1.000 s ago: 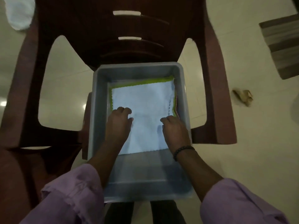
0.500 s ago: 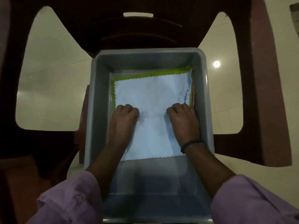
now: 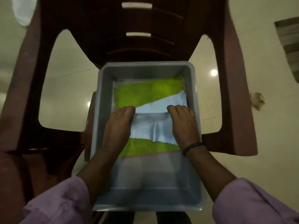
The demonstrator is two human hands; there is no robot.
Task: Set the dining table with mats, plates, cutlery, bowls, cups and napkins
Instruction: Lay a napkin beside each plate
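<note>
A grey plastic bin (image 3: 103, 97) rests on a dark brown chair. Inside lies a stack of cloth napkins: a pale blue napkin (image 3: 152, 128) on top, a green napkin (image 3: 145, 92) under it, and a pink edge showing at the bottom. My left hand (image 3: 119, 123) grips the blue napkin's left side with curled fingers. My right hand (image 3: 183, 123) grips its right side the same way. The blue napkin is lifted between the hands and folds over, its far part still lying on the green one.
The brown plastic chair (image 3: 234, 94) has armrests on both sides of the bin and a slatted back beyond it. Glossy cream floor tiles surround it. A crumpled scrap (image 3: 257, 101) lies on the floor at the right, a striped mat (image 3: 289, 46) at the far right.
Both hands closed on the blue napkin and pulled it up and toward me. It now folds over, uncovering the green napkin above and below it.
</note>
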